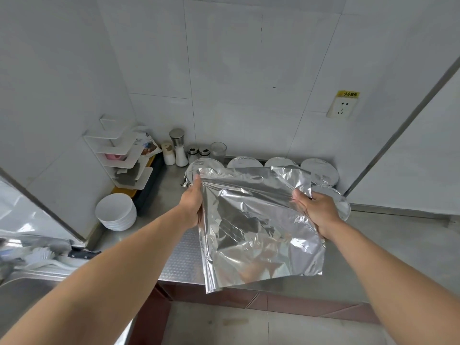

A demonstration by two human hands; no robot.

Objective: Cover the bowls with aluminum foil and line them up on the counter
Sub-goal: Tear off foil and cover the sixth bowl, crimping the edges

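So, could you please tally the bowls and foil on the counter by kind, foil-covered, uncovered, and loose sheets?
Foil-covered bowls: 5, four in a row by the wall and one behind the right hand
Uncovered white bowls: 1 stack, number in it unclear
Loose foil sheet: 1, held by left hand and right hand
Total: 7

The scene is evenly and brightly lit by soft, cool white light, with only faint shadows under the shelf (124, 155) in the corner. The sheet of foil (258, 220) throws patchy glare and dark reflections across its creases. The wide-angle lens bends the wall tiles (236, 70) and door frame (403, 125) near the edges. The forearms low in the frame look soft and stretched, and the lower left corner is blurred.
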